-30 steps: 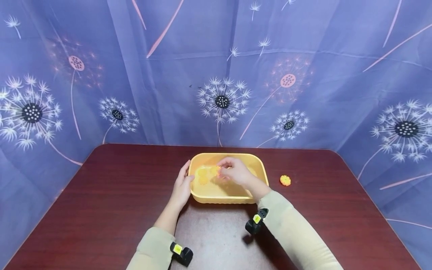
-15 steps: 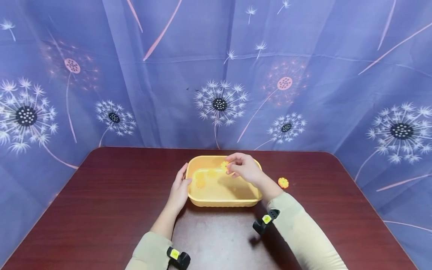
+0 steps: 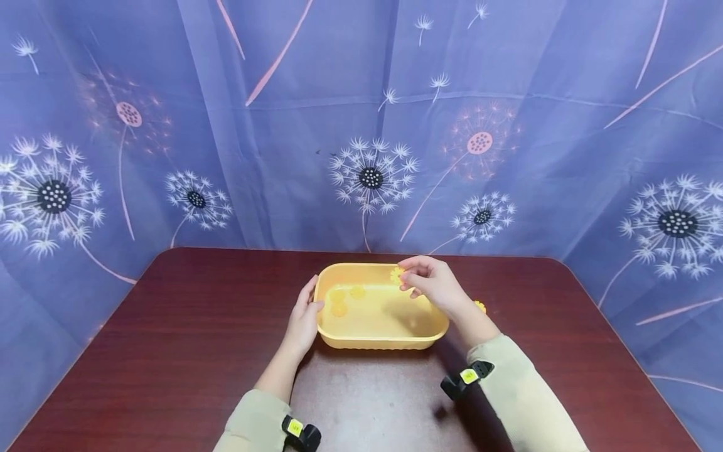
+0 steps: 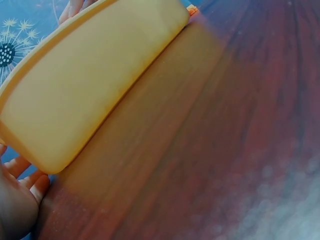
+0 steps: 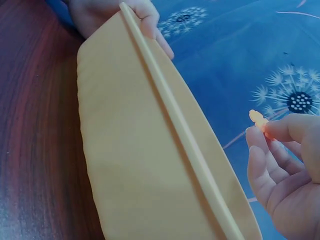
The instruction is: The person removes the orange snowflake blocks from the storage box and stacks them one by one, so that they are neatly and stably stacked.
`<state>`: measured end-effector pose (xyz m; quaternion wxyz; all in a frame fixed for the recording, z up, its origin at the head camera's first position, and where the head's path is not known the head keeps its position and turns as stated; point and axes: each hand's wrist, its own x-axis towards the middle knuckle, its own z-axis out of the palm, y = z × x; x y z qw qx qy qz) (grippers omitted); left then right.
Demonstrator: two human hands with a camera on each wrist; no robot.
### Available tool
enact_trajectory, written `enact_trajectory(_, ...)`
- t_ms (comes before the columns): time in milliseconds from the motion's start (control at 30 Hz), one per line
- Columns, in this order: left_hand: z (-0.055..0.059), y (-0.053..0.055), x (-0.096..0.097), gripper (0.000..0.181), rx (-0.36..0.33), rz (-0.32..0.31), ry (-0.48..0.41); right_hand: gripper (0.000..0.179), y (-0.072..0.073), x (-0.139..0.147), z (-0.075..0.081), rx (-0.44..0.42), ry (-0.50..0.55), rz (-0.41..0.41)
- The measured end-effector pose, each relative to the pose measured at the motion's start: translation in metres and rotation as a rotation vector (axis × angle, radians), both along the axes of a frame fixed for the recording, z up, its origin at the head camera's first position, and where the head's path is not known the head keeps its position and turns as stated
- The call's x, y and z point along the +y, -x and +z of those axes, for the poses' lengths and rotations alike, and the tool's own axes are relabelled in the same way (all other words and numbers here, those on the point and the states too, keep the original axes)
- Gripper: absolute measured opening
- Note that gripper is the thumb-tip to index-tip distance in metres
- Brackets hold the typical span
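Observation:
A yellow plastic basin (image 3: 367, 344) stands on the table. My left hand (image 3: 302, 320) holds its left end, thumb at the rim and fingers along the outer wall. Over the basin's back right part, my right hand (image 3: 432, 284) pinches a small yellow-orange flower-shaped piece (image 3: 397, 275) between thumb and fingers. The right wrist view shows that piece (image 5: 258, 120) edge-on at the fingertips. Inside the basin, toward the left, lie three similar flat pieces, one (image 3: 339, 309) nearer the front and another (image 3: 358, 292) farther right.
One more flower-shaped piece (image 3: 480, 306) lies on the table right of the basin, partly hidden by the right wrist. The dark red wooden table (image 3: 186, 351) ends at a blue dandelion-print curtain (image 3: 271, 176) behind and at both sides.
My right hand has moved right with the pinched piece, from the basin's middle to its back right side. The loose piece on the table became partly covered. My left hand keeps its hold.

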<state>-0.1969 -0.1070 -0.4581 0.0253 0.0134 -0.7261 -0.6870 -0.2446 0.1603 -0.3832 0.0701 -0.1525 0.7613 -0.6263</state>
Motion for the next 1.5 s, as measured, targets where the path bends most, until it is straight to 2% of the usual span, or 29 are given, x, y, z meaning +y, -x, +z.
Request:
enact_trajectory(333, 0.0, -0.001, -0.002, 0.056, -0.012, -0.008, 0.002, 0.038, -0.01, 0.019, -0.004, -0.029, 0.093, -0.071)
enact_trajectory(633, -0.002, 0.0, 0.001, 0.056, -0.004, -0.008, -0.001, 0.032, -0.018, 0.045, -0.011, 0.012, 0.15, -0.164)
enact_trajectory(933, -0.001, 0.0, 0.001, 0.057, -0.01, -0.012, -0.001, 0.031, -0.028, 0.06, -0.016, 0.047, 0.135, -0.272)
enact_trajectory(1133, 0.003, 0.002, -0.004, 0.056, -0.011, 0.002, -0.005, 0.035, -0.026, 0.063, -0.011, 0.071, 0.122, -0.298)
enact_trajectory(1500, 0.001, -0.001, 0.0, 0.057, -0.013, -0.006, 0.002, 0.03, -0.03, 0.079, -0.014, 0.087, 0.116, -0.326)
